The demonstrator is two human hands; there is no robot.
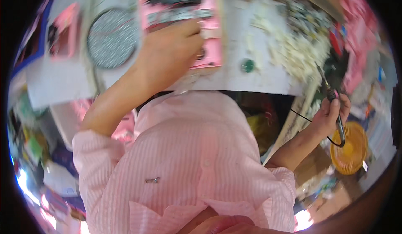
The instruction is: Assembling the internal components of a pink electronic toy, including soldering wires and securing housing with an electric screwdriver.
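A: What does the left hand (169, 54) have?

B: Its grip is clamped on a pink boxy device (184, 22) with a dark strip along its top. The fingers wrap over the device's lower half, and the device sits on the white tabletop (259, 73), toward the middle of the near edge.

A: And the right hand (331, 117)?

B: Its grip is closed around a thin dark pen-like tool (331, 93) with a metal tip. A black cable runs down from the tool. That hand is off the right end of the tabletop, just past the near right corner, and the tip points up toward the tabletop.

A: What else lies on the tabletop?

B: A round silvery mesh disc (112, 38) just left of the pink device, with a thin red wire across it. Farther left, near the left edge, a second pink part (63, 32). A small green round piece (248, 65) sits by the near edge, right of the device. A heap of pale small parts (299, 50) covers the right side.

A: Anything below the tabletop?

B: A yellow-orange round grille (349, 148) lies just beside the right hand, lower down. The person wears a pink striped shirt (188, 158).
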